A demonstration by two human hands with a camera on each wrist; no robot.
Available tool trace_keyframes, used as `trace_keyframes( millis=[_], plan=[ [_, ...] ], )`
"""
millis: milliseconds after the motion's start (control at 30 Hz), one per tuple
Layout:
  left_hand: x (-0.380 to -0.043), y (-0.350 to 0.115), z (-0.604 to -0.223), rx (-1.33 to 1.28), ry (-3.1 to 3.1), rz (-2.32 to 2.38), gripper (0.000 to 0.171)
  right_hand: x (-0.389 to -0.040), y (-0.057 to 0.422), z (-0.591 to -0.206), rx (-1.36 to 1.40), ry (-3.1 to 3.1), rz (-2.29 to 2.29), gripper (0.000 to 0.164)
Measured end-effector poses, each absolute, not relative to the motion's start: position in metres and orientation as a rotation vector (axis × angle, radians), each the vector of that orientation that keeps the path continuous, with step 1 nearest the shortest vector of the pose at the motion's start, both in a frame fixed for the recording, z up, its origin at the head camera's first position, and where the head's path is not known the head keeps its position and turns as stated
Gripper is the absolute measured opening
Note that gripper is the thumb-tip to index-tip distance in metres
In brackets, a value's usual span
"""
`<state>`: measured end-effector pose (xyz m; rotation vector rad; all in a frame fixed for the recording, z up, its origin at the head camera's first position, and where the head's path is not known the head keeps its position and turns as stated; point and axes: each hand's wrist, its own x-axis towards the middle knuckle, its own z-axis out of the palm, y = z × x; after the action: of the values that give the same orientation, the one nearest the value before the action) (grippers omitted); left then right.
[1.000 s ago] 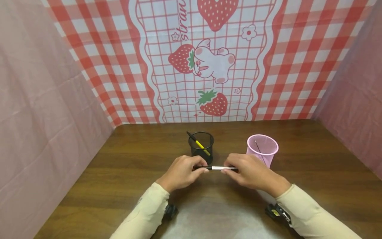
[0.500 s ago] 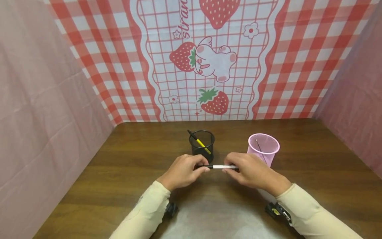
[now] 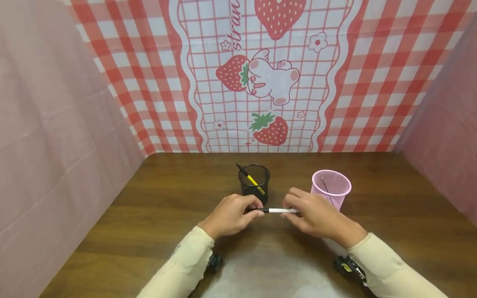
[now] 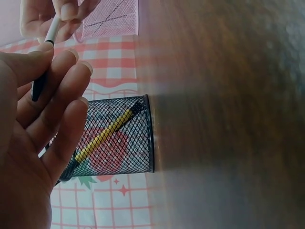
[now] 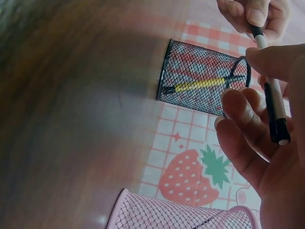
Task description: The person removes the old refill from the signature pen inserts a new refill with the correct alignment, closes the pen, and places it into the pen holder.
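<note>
A white and black pen point(image 3: 279, 210) is held level above the table, spanning both hands. My left hand point(image 3: 234, 213) pinches its black end between thumb and fingers; the tapered black tip shows in the left wrist view. My right hand point(image 3: 316, 213) grips the white barrel, thumb against fingers. In the right wrist view, the pen's black clip point(image 5: 272, 112) and black rear end stick out past the right thumb. Just behind the left hand stands a black mesh pen cup point(image 3: 254, 184) holding a yellow and black pen point(image 3: 253, 180).
Beyond the right hand, a pink mesh pen cup point(image 3: 335, 186) contains a thin dark stick point(image 3: 325, 184). Both cups stand upright on a brown wooden table point(image 3: 179, 186). A red checked strawberry cloth point(image 3: 272, 99) hangs behind, with pink cloth point(image 3: 67, 145) at the sides.
Both hands keep their hold on the pen at nearly the same spot. The whole scene has shifted slightly rightward in the head view.
</note>
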<state>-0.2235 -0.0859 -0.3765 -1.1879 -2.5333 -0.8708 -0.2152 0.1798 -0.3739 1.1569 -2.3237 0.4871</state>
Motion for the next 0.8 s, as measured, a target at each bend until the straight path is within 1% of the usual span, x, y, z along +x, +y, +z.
trace_keyframes(
  millis=[300,633,800],
  plan=[
    [-0.2257,-0.0817,-0.3773,-1.204,-2.524,-0.87,0.008,-0.2158,0.1834,-0.3755,1.154,-2.324,0.503,0.03],
    [-0.2242,-0.0819,-0.3787,-1.213,-2.519,-0.888,0.008,-0.2165,0.1825,-0.3762,1.174,-2.323,0.515,0.032],
    [-0.223,-0.0852,-0.3781,-1.199,-2.509,-0.886,0.009,-0.2158,0.1799,-0.3768,1.151,-2.369,0.496,0.028]
  ],
)
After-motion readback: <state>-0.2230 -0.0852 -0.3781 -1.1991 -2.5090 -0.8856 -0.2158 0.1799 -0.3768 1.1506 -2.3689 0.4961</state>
